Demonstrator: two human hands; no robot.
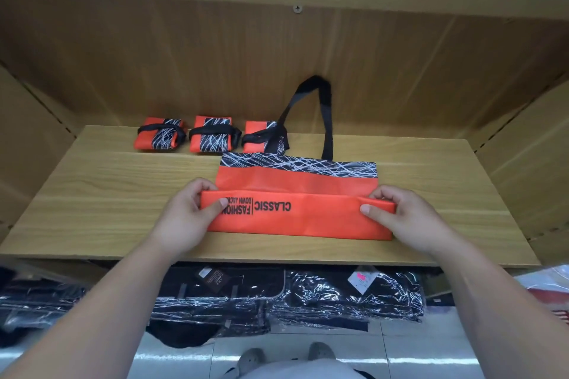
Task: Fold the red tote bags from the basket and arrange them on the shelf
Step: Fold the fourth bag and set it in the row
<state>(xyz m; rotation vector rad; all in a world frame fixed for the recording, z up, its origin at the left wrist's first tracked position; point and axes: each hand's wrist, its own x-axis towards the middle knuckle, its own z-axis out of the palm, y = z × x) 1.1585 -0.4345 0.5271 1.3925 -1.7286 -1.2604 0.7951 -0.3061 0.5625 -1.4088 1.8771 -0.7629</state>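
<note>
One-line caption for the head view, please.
Left hand and right hand pinch the folded flap of a red tote bag on the shelf, three folded bags behind.

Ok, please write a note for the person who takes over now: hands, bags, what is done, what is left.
Left hand pinches the half-folded tote bag at its left end; right hand at its right end.
The bag lies on the shelf, handles toward the back.
Done: three folded bags in a row, back left.
Left: finish folding this bag and set it beside them. Basket not in view.
</note>
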